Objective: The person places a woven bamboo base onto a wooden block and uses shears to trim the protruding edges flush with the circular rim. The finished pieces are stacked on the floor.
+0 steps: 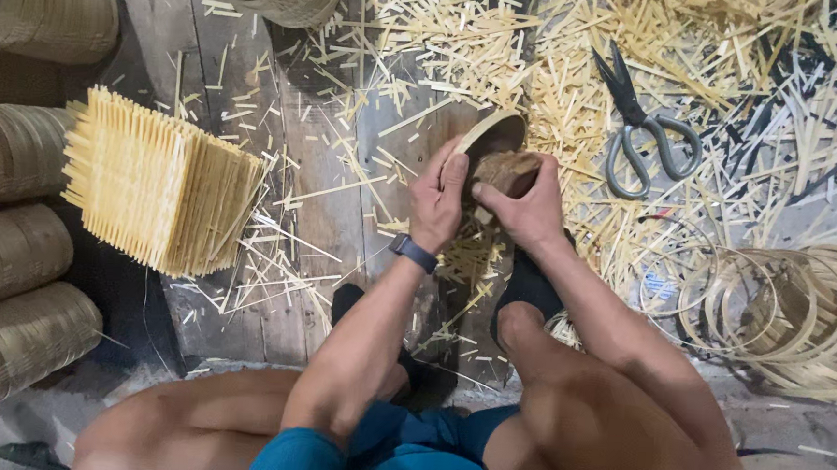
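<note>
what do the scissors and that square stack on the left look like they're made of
Scissors: probably metal, with dark blades and dull grey loop handles. Square stack: pale yellow woven strips, likely bamboo, with slat ends sticking out like the offcuts around it.
</note>
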